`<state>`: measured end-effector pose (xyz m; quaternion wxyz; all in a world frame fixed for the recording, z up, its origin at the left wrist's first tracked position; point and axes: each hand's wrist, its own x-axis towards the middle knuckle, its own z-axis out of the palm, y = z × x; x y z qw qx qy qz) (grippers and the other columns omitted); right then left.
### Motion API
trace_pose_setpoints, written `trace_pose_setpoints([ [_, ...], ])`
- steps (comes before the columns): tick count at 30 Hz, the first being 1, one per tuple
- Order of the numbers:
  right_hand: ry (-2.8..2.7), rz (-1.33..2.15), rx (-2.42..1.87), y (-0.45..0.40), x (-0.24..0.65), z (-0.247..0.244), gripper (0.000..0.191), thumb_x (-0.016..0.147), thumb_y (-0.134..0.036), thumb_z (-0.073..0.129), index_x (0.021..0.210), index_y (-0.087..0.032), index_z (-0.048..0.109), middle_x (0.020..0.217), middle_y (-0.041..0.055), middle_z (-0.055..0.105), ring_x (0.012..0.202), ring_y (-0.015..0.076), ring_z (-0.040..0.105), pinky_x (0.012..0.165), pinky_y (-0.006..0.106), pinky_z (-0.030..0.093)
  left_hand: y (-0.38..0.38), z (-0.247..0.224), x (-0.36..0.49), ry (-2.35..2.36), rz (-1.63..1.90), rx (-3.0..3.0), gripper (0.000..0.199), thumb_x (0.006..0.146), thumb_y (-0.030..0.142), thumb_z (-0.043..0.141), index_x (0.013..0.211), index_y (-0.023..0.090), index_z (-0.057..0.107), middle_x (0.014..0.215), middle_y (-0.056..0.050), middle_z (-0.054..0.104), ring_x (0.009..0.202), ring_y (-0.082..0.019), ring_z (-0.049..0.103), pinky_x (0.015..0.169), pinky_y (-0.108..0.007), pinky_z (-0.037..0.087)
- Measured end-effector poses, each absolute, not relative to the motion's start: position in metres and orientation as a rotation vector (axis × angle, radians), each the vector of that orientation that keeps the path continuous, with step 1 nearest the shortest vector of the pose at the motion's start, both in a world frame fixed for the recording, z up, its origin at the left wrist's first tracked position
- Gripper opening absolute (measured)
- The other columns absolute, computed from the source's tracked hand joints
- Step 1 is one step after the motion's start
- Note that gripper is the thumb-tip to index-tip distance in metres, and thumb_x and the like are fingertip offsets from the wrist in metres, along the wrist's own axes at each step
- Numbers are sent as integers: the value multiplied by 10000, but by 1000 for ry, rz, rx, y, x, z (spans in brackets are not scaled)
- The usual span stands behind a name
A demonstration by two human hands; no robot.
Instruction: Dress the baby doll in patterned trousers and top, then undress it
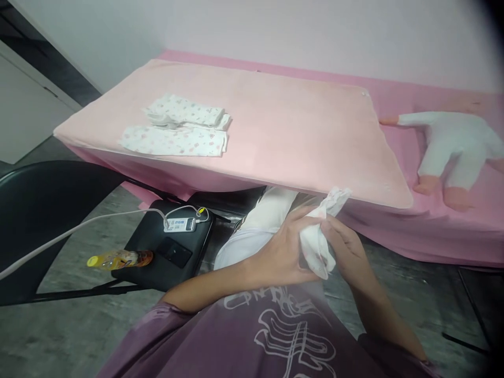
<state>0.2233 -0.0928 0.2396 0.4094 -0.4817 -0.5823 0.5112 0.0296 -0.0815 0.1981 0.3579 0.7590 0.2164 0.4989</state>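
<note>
My left hand [289,244] and my right hand [346,247] meet above my lap, in front of the table's near edge. Between them is a small white cloth [317,244] with a faint pink print, bunched up and gripped by both. Its upper end sticks out past my fingers near the table edge, and the lower end hangs in a loop. Whether it is a garment I cannot tell. Two folded white garments or cloths with small prints, a rear one [185,111] and a front one [175,140], lie side by side on the pink table cover [291,131].
A doll [452,144] in white clothing lies on the darker pink cloth [397,231] at the right. To my left, a black chair [145,270] holds a white cabled device [180,224], a phone [175,252] and a yellow-capped bottle [120,259]. The cable crosses the chair's backrest.
</note>
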Motion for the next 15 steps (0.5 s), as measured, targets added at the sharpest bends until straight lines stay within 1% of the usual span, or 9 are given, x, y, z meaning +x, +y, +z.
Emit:
trace_pose_setpoints([
  [2, -1416, 1264, -1256, -93, 223, 235, 407, 1160, -601, 605, 1041, -249, 773, 800, 20, 594, 712, 199, 533, 641, 309, 483, -79, 199, 24, 527, 1241, 1987, 1113, 931, 334, 929, 1810, 345, 246, 1792, -212, 384, 1693, -435, 420, 1349, -680, 462],
  [4, -1353, 1254, -1286, -93, 226, 231, 389, 1147, -604, 619, 1066, -257, 773, 807, 21, 613, 714, 209, 555, 641, 315, 496, -77, 203, 18, 528, 1145, 2025, 948, 1058, 292, 763, 1848, 351, 242, 1859, -191, 339, 1734, -416, 382, 1386, -675, 423],
  [6, -1299, 1273, -1299, -92, 230, 226, 361, 1119, -601, 655, 1113, -261, 776, 852, 29, 662, 733, 222, 603, 660, 328, 529, -76, 208, 13, 541, 1078, 2037, 773, 1152, 309, 593, 1857, 360, 280, 1903, -149, 307, 1761, -387, 358, 1419, -668, 376],
  [8, -1263, 1308, -1308, -90, 233, 224, 362, 1083, -601, 684, 1164, -260, 776, 926, 42, 722, 759, 239, 656, 675, 341, 558, -76, 211, 10, 546, 1080, 2002, 645, 1201, 368, 476, 1837, 352, 365, 1906, -116, 334, 1761, -357, 375, 1434, -649, 357],
  [10, -1243, 1321, -1317, -89, 235, 223, 372, 1045, -593, 698, 1189, -259, 775, 999, 54, 769, 786, 257, 698, 671, 349, 570, -78, 213, 8, 558, 1132, 1934, 573, 1221, 426, 414, 1780, 321, 487, 1865, -110, 428, 1731, -338, 436, 1420, -629, 385],
  [12, -1196, 1313, -1348, -88, 237, 225, 370, 1000, -568, 714, 1192, -257, 774, 1015, 61, 796, 792, 277, 724, 648, 356, 565, -80, 214, 4, 607, 1178, 1855, 540, 1232, 460, 383, 1680, 270, 618, 1748, -132, 591, 1644, -328, 555, 1371, -601, 453],
  [14, -1074, 1300, -1405, -86, 246, 227, 357, 935, -528, 760, 1167, -258, 779, 973, 67, 811, 757, 296, 733, 611, 366, 542, -80, 215, -4, 731, 1202, 1749, 539, 1239, 489, 373, 1559, 222, 715, 1557, -156, 743, 1476, -313, 695, 1279, -546, 538],
  [15, -994, 1287, -1433, -84, 254, 228, 350, 892, -511, 795, 1135, -259, 787, 951, 74, 816, 741, 308, 736, 597, 377, 528, -79, 217, -9, 814, 1215, 1685, 544, 1239, 512, 378, 1503, 212, 747, 1466, -158, 789, 1379, -302, 744, 1223, -514, 574],
])
